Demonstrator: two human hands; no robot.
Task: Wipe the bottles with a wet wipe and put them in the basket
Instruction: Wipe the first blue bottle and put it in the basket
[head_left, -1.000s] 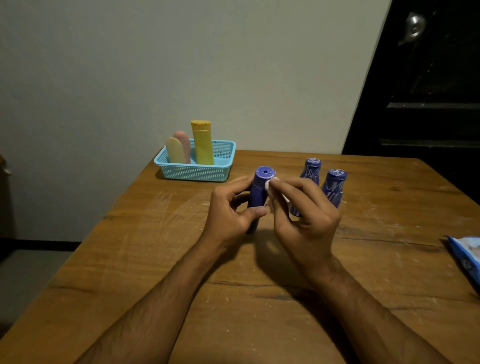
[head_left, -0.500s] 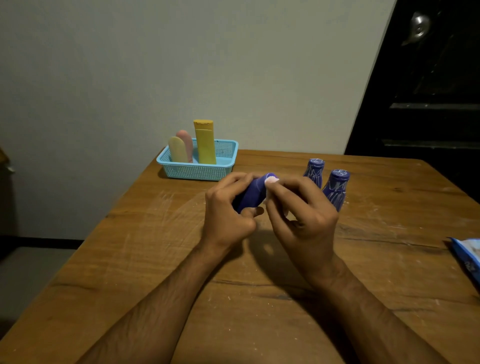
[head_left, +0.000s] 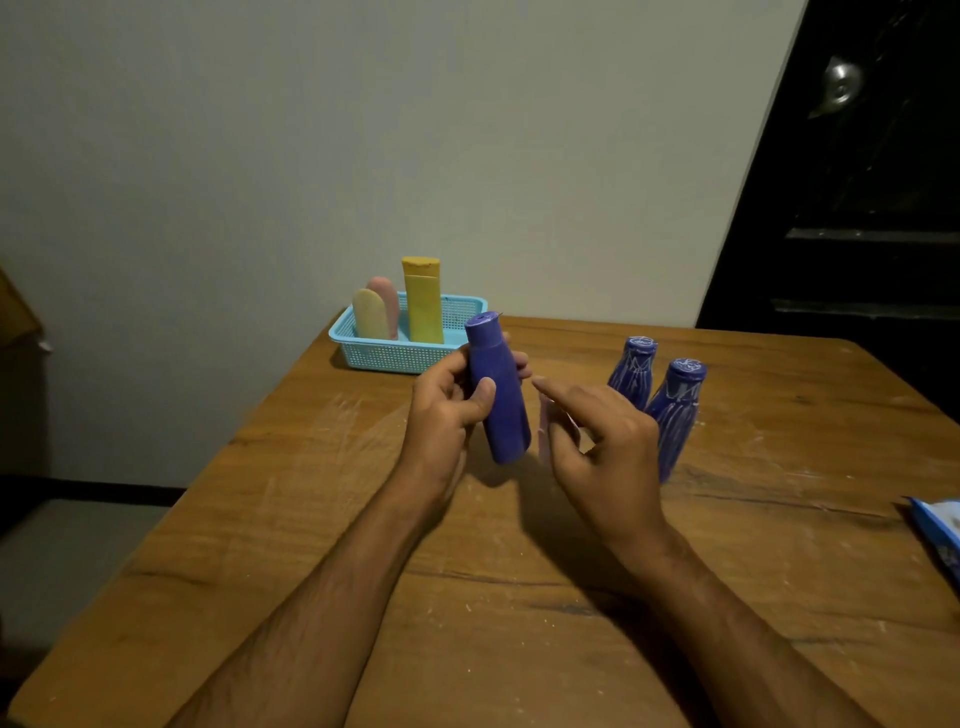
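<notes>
Bottle: purple, tilted, lifted above the table, near the basket.
Left hand: wraps the bottle.
Right hand: pinches the wet wipe, just right of the bottle.

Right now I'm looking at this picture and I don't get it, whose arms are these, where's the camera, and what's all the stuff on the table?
There is no machine here: a person wears one camera on the head, looking forward and down, so the arms reaching in from below are the person's own. The left hand grips a plain blue bottle, lifted above the wooden table. The right hand holds a small pale wet wipe just beside it. Two more blue bottles, marked with white lines, stand to the right. At the back a light blue basket holds a yellow bottle and two pale ones. A blue packet lies at the right edge.
</notes>
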